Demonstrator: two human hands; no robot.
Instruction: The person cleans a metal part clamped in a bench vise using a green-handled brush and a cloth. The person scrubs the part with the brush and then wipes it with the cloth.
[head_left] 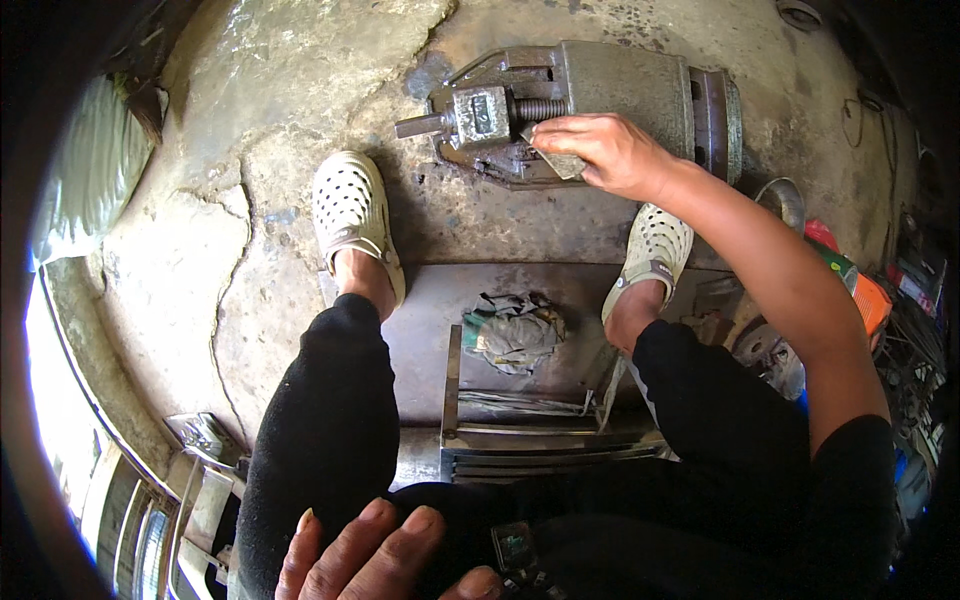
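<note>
A heavy, greasy metal machine vise [630, 90] lies on the floor ahead of me, with its screw [540, 109] and square block [481, 117] toward the left. My right hand [610, 150] reaches over it and pinches a flat grey piece [560, 160] against the near side of the screw. Whether that piece is folded cloth or a stiff plate I cannot make out. At the lower edge, my left hand [365, 555] rests near my lap with its fingers apart, holding nothing that shows; its palm is out of sight.
My feet in pale clogs [350, 200] stand on the near side of the vise. Between them a crumpled grey rag [515, 335] lies on a flat sheet, beyond a metal frame [550, 440]. Tools and cables [915, 340] crowd the right side. A whitish plastic sheet [90, 165] hangs at left.
</note>
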